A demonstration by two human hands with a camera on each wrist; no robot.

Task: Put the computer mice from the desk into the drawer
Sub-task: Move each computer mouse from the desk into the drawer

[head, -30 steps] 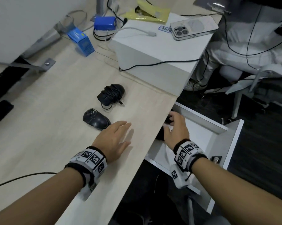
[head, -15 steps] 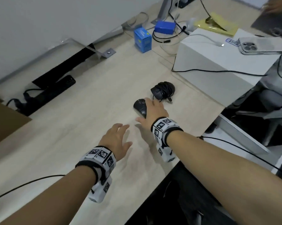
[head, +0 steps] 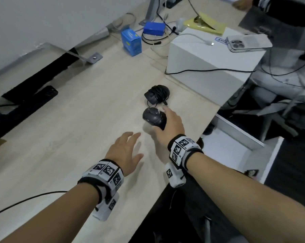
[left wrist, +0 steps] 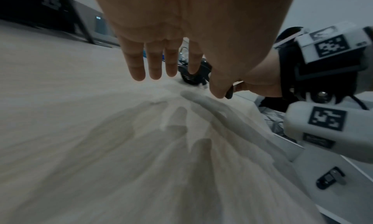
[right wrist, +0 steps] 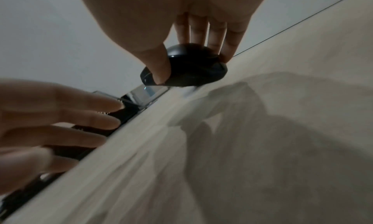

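Right hand [head: 167, 126] pinches a rounded black cordless computer mouse [head: 154, 118], thumb [right wrist: 159, 66] on one side, fingers [right wrist: 230, 44] on the other; mouse tilted, raised just off the pale wood-grain worktop [head: 78, 128], shadow under it. Left hand [head: 125, 152] hovers palm down just beside, grip spread, fingers straight, holding nothing; shadow on the worktop below in the left wrist view. Second black mouse wrapped in its own cord [head: 157, 93] lies on the worktop just beyond the held one, apart from it. White open drawer [head: 236, 137] sits below the worktop's right edge. Farther back: white box [head: 209, 67] with a silver phone [head: 248, 43] on top, small blue carton [head: 131, 42] near the wall.
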